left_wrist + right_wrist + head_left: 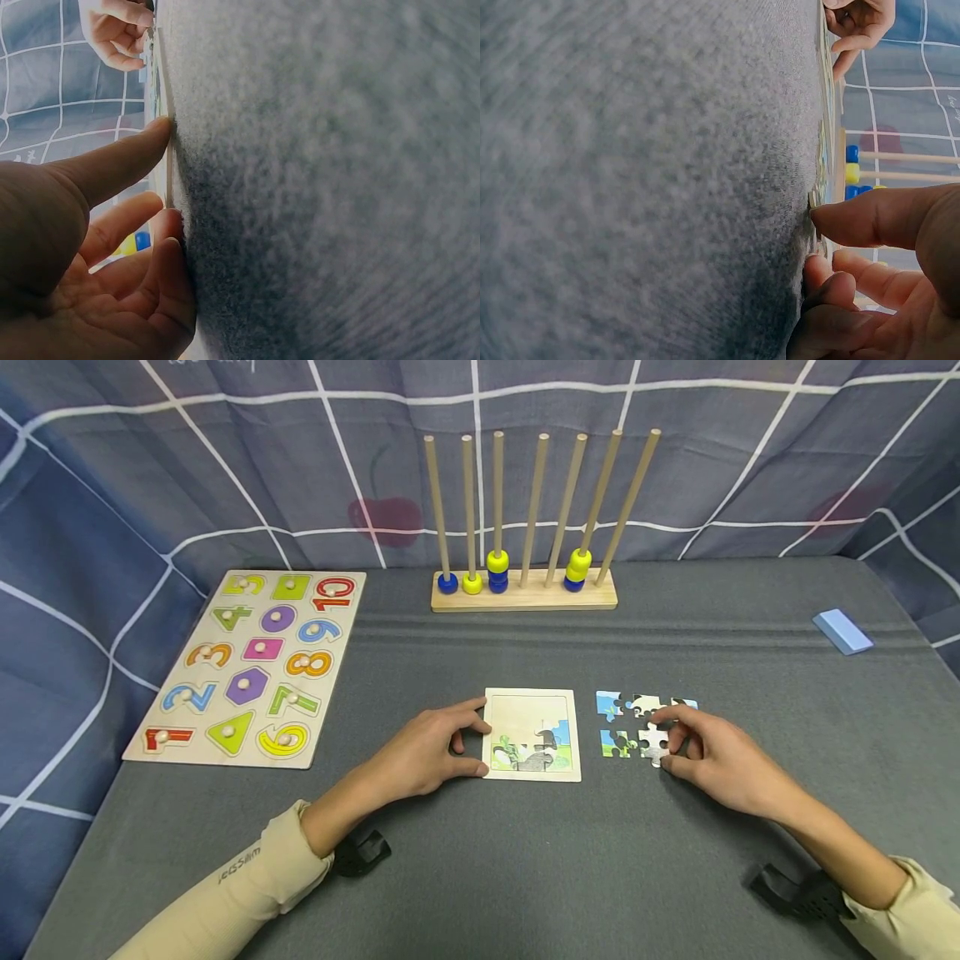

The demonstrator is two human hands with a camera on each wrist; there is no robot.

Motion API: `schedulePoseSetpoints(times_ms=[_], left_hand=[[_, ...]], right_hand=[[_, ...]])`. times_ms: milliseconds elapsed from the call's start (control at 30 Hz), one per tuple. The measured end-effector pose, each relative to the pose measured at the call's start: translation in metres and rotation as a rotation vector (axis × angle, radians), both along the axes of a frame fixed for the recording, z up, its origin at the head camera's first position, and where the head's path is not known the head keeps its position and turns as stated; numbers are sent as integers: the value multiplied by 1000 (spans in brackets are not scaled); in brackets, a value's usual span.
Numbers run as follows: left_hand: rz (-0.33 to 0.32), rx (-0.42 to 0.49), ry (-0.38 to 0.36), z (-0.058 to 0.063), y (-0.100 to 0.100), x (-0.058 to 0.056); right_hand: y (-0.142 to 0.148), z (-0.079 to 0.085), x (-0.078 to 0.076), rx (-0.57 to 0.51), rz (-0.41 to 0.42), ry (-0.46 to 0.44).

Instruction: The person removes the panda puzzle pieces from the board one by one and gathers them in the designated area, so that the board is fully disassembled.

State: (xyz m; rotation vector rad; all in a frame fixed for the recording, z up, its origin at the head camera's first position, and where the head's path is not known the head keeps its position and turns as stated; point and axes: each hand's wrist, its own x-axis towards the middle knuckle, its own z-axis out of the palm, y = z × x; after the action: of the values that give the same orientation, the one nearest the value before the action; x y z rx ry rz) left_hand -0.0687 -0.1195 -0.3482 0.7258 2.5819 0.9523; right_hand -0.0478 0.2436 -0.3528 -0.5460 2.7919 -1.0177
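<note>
A square wooden puzzle board (521,714) lies flat in the middle of the head view, its lower part and right side filled with picture pieces. My left hand (435,745) holds the board's left edge, thumb at the near corner and fingertips farther up. Right of the board lie several loose jigsaw pieces (609,705). Among them, my right hand (723,762) pinches a mostly white puzzle piece (652,742) between thumb and index finger. In the right wrist view the thumb (862,217) meets a thin edge low over the cloth; the piece's face is hidden there.
A wooden number-and-shape peg board (255,672) lies to the left. At the back stands a bead rack (525,597) with tall pegs and blue and yellow beads. A light blue block (843,631) lies at the far right. Checked cloth hangs behind.
</note>
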Motion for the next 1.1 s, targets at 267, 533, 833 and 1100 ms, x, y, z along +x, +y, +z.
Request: schedulePoseSetpoints(times_ms=[267,533,833,1100], left_hand=[[-4,7,5,-1,0,0],[-3,3,12,-1,0,0],[5,-10,-2,0,0,0],[5,-6,-2,1,1,0]], right_hand=[[0,0,1,1,-1,2],[2,1,1,-14,-4,15],[0,5,3,-53,-15,6],[-18,11,3,-119,42,-16]])
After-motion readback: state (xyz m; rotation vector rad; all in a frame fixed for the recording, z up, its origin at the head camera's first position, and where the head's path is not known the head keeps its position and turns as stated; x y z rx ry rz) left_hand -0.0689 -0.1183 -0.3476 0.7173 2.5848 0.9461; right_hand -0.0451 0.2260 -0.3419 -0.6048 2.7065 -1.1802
